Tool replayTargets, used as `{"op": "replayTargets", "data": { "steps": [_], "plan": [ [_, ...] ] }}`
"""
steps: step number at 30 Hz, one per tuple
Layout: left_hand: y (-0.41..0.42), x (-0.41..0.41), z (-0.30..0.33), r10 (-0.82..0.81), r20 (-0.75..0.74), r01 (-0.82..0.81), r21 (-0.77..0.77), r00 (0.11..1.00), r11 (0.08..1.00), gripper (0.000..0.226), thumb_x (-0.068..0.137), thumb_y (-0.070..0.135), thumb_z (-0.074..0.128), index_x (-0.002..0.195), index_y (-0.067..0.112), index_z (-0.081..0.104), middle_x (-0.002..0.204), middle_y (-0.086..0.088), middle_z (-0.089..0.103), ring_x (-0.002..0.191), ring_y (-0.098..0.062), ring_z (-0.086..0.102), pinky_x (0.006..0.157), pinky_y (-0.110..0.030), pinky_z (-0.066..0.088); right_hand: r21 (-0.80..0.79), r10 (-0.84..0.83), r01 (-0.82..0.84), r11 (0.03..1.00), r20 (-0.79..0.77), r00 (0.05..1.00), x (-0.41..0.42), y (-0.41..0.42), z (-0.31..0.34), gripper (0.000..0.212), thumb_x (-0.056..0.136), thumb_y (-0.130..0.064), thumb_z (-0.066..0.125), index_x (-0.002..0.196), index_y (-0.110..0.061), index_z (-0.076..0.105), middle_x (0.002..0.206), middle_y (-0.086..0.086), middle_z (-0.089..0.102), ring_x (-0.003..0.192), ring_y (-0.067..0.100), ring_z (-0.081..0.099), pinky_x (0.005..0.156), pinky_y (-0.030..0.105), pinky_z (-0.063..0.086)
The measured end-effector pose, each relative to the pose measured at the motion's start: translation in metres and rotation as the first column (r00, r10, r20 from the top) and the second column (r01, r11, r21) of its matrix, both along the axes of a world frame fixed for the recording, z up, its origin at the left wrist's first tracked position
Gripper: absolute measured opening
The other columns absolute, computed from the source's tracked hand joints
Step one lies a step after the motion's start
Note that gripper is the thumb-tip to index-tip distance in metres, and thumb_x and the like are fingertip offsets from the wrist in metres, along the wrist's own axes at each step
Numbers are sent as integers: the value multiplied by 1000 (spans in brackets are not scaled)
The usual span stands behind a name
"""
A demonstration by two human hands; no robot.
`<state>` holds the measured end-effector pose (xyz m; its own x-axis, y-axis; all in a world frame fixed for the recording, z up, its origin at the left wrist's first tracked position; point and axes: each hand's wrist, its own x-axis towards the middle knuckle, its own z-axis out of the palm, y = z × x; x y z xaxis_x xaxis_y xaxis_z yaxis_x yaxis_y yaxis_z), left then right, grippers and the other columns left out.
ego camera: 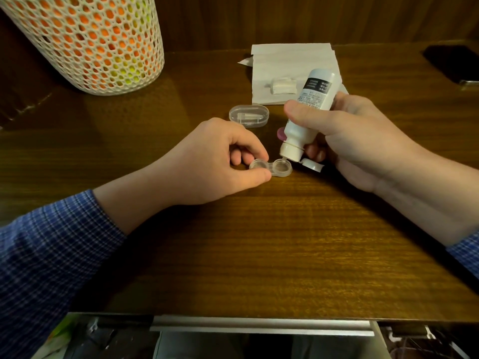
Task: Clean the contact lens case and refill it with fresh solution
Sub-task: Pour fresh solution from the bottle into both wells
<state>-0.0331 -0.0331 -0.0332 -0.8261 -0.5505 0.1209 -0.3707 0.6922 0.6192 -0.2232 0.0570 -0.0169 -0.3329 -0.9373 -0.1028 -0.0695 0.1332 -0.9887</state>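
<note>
- The case (pixel 270 168) is lying on the table (pixel 259 242), both wells uncapped and facing up.
- The left hand (pixel 207 161) is pinching the case's left well between thumb and forefinger, steadying it on the wood.
- The right hand (pixel 350 136) is grasping the bottle (pixel 309 110), fingers and thumb curling round its body.
- The bottle is tilting nozzle-down, its tip hanging just over the far rim of the right well; its flip cap (pixel 312 165) is hanging open beside the case.
- A purple lid (pixel 281 132) is showing behind the bottle, mostly hidden.
- A clear oval box (pixel 248 115) is lying just beyond the left hand.
- A tissue (pixel 285 71) is lying farther back, carrying a small white wad (pixel 281 85).
- A mesh basket (pixel 88 40) is standing far left; a dark phone (pixel 456 63) is lying far right.
</note>
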Motion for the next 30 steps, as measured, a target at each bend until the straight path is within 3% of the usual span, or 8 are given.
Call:
{"op": "replayTargets", "data": {
  "steps": [7, 12, 15, 18, 21, 24, 27, 30],
  "plan": [
    [0, 0, -1, 8, 1, -8, -1, 1000, 1000, 17, 85, 37, 79, 102, 33, 77, 84, 10, 68, 75, -10, 60, 60, -20, 50, -6, 0, 0, 1000, 0, 1000, 0, -1, 1, 20, 92, -34, 73, 110, -29, 67, 112, 9, 77, 117, 47, 64, 57, 25, 42],
    [-1, 0, -1, 9, 2, -9, -2, 1000, 1000, 18, 85, 34, 79, 103, 31, 77, 84, 10, 68, 75, -9, 60, 60, -16, 49, -4, -50, 50, 999, 44, 998, -2, -2, 0, 26, 90, -41, 74, 107, -24, 67, 109, 16, 78, 83, 29, 66, 51, 21, 42],
    [0, -1, -1, 13, 0, -13, -10, 1000, 1000, 20, 85, 34, 80, 105, 30, 77, 83, 11, 68, 74, -6, 60, 61, -15, 49, 52, -76, 69, 996, 150, 986, -9, -5, 2, 42, 86, -45, 78, 110, -13, 66, 113, 22, 76, 104, 40, 74, 70, 31, 54],
    [0, 0, 1, 19, -3, -19, 3, 1000, 1000, 30, 83, 37, 80, 112, 31, 75, 83, 11, 68, 74, -4, 61, 62, -13, 49, 94, 7, -33, 995, 260, 966, -18, -6, 9, 40, 88, -50, 72, 103, -14, 62, 80, 13, 76, 57, 15, 69, 46, 23, 51],
    [1, 0, 0, 45, -18, -44, 60, 999, 997, 45, 79, 48, 78, 121, 35, 69, 89, 12, 68, 75, -10, 63, 64, -18, 54, 145, 22, -107, 984, 494, 869, -32, -6, 16, 38, 91, -51, 67, 99, -16, 54, 63, 5, 62, 36, 4, 46, 31, 13, 36],
    [4, 0, 4, 130, -151, -123, 52, 980, 991, 45, 79, 45, 74, 122, 33, 66, 90, 10, 65, 78, -14, 63, 65, -26, 57, 225, -3, -239, 945, 734, 679, -44, -5, 22, 40, 88, -47, 68, 100, -11, 55, 63, 4, 57, 35, 4, 45, 30, 12, 36],
    [8, -13, 20, 100, -218, -136, -159, 971, 978, 48, 85, 30, 74, 131, 31, 60, 105, 20, 57, 91, -5, 59, 71, -18, 53, 179, 97, -466, 867, 856, 508, -53, -6, 23, 43, 81, -39, 71, 94, 1, 64, 62, 3, 58, 35, 4, 45, 30, 12, 35],
    [8, -41, 43, 11, -189, -41, -156, 982, 987, 55, 87, 22, 78, 136, 36, 56, 107, 33, 53, 82, 3, 60, 65, -9, 48, 104, 158, -571, 815, 906, 391, -60, -7, 23, 40, 82, -34, 72, 99, 0, 60, 61, 7, 60, 34, 8, 48, 30, 14, 38]
  ]
}}
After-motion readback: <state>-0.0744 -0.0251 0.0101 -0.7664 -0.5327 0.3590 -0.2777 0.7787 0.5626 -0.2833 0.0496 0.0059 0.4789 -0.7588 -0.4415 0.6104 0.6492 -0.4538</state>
